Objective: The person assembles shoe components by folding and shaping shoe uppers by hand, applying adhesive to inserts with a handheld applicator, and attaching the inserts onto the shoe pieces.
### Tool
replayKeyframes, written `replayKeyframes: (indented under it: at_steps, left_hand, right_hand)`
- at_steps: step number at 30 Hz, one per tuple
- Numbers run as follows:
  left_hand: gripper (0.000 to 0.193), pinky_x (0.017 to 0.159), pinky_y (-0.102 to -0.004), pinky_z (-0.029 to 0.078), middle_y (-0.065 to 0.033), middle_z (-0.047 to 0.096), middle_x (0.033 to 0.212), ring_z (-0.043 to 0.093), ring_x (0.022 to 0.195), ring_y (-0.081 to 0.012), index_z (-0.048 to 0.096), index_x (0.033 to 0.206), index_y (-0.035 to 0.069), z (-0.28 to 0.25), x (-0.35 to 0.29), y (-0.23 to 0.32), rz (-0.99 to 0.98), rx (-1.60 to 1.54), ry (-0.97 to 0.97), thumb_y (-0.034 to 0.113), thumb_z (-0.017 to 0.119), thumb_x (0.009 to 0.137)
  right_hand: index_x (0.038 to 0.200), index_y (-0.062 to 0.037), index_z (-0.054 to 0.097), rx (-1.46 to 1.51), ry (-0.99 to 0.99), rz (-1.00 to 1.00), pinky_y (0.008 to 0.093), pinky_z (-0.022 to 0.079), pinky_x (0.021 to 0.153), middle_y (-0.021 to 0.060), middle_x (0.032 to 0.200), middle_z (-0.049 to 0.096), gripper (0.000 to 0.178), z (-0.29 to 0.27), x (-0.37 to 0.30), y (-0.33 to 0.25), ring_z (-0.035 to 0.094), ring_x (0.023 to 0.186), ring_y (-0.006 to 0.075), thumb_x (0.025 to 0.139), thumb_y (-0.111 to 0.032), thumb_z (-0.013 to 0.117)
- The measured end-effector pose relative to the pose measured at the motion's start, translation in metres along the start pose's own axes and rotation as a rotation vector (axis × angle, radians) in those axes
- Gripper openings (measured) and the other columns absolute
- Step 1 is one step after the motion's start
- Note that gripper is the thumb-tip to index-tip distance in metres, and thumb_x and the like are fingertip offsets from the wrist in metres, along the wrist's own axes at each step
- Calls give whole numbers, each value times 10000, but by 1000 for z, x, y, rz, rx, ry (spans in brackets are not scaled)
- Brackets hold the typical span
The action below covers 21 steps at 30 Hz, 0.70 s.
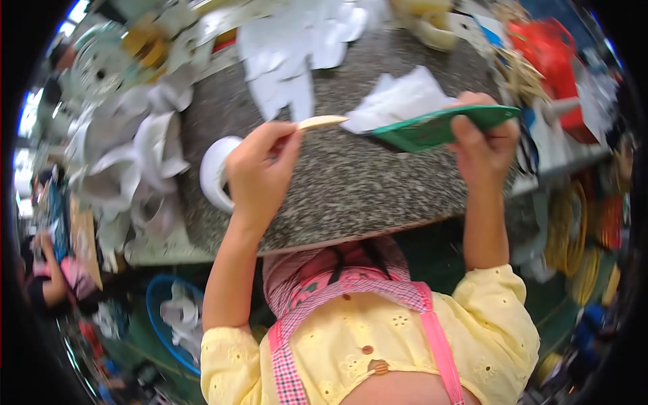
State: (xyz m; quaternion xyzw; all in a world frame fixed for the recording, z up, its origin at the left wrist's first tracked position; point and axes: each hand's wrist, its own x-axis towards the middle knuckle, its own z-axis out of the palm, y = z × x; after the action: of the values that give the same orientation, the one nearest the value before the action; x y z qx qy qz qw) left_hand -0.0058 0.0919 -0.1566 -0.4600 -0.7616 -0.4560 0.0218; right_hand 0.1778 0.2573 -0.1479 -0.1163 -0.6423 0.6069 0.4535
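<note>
My left hand [260, 169] is closed in a pinch over the table, gripping a slim, pale, wood-coloured stick [324, 122] that points right. Around the edge of a green shallow tray [422, 133] my right hand [482, 152] is closed, with the thumb on the near side. The tray is tilted, so what it may contain is hidden. Crumpled white sheets [403, 98] lie just behind the tray. Close by my left hand, a white ring-shaped piece [209, 177] stands on the speckled grey tabletop [344, 196], partly covered by the hand.
Many curved white pieces [148, 145] are heaped at the left. Flat white pieces [283, 54] overlap at the far side. A cream cup-like container [435, 30] and a red bag [543, 54] stand far right. On the floor is a blue-rimmed basket [154, 304]; another person [64, 277] works at left.
</note>
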Motion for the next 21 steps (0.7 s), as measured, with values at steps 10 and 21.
replayKeyframes:
  at_steps: [10,21]
  left_hand:
    - [84,551,-204,448,-70,596,678,569,584,-100,587,775,-7,18,-17,29,119,-148,0,-25,613,697]
    - [51,511,-147,364,14,553,658,481,577,-19,575,777,-4,27,-5,-5,-362,-480,-240,29,597,745]
  right_hand:
    - [820,48,589,-288,-177,-337,178,347,478,80,735,570,102,13,-7,-14,475,572,83,733,-4,603]
    - [804,34,584,-351,-114,-214,178,354,491,44,727,566,79,6,-6,-4,477,591,56,728,23,598]
